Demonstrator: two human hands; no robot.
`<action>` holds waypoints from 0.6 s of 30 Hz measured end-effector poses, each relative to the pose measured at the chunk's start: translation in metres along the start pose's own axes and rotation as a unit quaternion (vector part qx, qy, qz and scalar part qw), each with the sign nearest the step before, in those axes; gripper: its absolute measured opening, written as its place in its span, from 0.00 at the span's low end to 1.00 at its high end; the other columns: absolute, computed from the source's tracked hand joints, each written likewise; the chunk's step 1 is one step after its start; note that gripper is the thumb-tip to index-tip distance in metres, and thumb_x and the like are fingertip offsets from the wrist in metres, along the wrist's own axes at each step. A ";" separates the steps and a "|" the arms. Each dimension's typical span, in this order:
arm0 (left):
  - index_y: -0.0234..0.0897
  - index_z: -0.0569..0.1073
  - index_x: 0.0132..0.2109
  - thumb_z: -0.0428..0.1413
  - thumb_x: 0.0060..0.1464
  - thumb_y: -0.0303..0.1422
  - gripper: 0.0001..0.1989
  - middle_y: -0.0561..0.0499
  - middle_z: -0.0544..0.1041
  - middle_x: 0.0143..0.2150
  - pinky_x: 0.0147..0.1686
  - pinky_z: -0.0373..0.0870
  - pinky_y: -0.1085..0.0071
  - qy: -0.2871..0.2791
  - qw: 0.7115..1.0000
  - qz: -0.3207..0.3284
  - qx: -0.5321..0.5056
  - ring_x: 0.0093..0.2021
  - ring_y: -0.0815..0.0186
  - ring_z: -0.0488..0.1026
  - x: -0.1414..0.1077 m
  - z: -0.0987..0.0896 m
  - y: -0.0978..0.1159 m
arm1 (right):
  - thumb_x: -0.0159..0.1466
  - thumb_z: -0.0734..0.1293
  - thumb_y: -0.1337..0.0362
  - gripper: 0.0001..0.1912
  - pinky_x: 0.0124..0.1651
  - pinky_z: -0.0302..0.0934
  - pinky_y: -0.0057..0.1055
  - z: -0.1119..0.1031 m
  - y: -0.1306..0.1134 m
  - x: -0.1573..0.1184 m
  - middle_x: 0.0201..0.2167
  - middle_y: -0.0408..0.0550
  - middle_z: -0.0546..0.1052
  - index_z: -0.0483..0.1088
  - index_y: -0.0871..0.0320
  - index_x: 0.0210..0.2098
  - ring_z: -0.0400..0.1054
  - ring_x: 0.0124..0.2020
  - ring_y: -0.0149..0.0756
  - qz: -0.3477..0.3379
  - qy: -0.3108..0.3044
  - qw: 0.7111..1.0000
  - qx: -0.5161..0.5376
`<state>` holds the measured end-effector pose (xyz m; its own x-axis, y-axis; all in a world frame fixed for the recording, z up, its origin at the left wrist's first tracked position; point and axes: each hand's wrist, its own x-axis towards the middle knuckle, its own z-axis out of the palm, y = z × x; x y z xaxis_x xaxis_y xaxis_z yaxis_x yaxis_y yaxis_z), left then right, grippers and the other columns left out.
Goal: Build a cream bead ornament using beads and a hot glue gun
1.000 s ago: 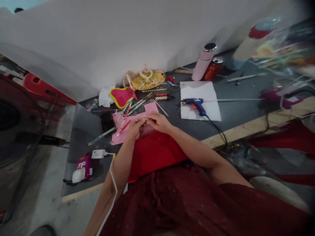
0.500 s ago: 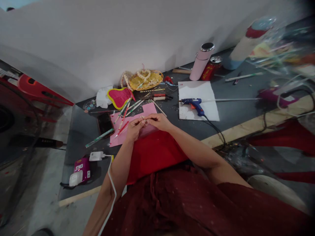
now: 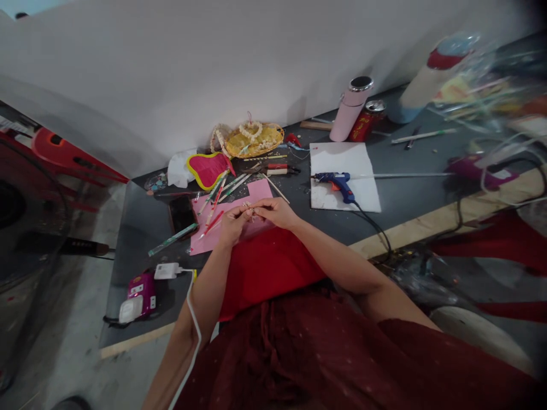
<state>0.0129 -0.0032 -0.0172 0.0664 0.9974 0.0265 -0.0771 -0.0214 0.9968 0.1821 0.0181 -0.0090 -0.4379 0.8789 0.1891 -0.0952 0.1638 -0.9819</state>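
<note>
From my remote view, the red cloth [image 3: 271, 273] lies nearest, at the near edge of the desk [image 3: 333, 228]. Just beyond it, I have my left hand [image 3: 233, 225] and right hand [image 3: 280, 213] nearly closed, thumbs and fingertips pinching a small pale beaded piece [image 3: 247, 204] between them, above the pink sheet [image 3: 260, 189]. Its finer shape is too small for me to tell. Toward the desk's near left corner sits a purple socket block [image 3: 145, 291], with a white charger [image 3: 166, 271] just beside it. The dark phone [image 3: 182, 213] lies by the pink sheet's left side. To the right, the blue glue gun [image 3: 339, 182] rests on a white board [image 3: 320, 156]. Along the far edge, by the wall, I see the yellow basket [image 3: 231, 152], then the upright pink flask [image 3: 348, 117] beside a red can [image 3: 366, 123].
</note>
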 end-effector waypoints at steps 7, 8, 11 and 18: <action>0.33 0.74 0.27 0.63 0.42 0.42 0.15 0.53 0.71 0.20 0.24 0.61 0.75 -0.026 0.995 -0.073 -0.064 0.21 0.72 0.65 -0.001 0.000 0.002 | 0.59 0.66 0.61 0.15 0.40 0.63 0.29 0.003 -0.003 -0.001 0.36 0.47 0.75 0.72 0.58 0.45 0.69 0.36 0.30 -0.114 -0.019 0.988 -0.103; 0.33 0.74 0.27 0.63 0.42 0.42 0.15 0.53 0.71 0.19 0.24 0.60 0.75 -0.028 0.994 -0.075 -0.069 0.21 0.73 0.65 -0.001 0.001 0.002 | 0.60 0.66 0.62 0.14 0.39 0.63 0.28 0.004 -0.004 -0.001 0.35 0.47 0.75 0.73 0.58 0.44 0.69 0.35 0.30 -0.125 -0.015 0.985 -0.118; 0.33 0.74 0.27 0.62 0.43 0.43 0.16 0.52 0.72 0.21 0.25 0.61 0.74 -0.023 0.993 -0.071 -0.096 0.22 0.72 0.66 -0.001 0.002 0.002 | 0.60 0.66 0.64 0.10 0.38 0.63 0.27 0.004 -0.004 -0.002 0.34 0.47 0.73 0.73 0.58 0.41 0.68 0.34 0.30 -0.140 0.011 0.977 -0.162; 0.32 0.76 0.30 0.64 0.41 0.39 0.14 0.51 0.73 0.23 0.28 0.62 0.74 -0.050 0.990 -0.062 -0.114 0.24 0.72 0.67 -0.002 0.002 0.004 | 0.59 0.64 0.69 0.07 0.40 0.62 0.28 0.004 -0.004 -0.003 0.33 0.46 0.73 0.72 0.58 0.38 0.66 0.35 0.31 -0.169 0.039 0.955 -0.242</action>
<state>0.0147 -0.0059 -0.0128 0.1865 0.9794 -0.0773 -0.2834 0.1289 0.9503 0.1807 0.0129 -0.0057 -0.3848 0.7676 0.5125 0.2129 0.6141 -0.7599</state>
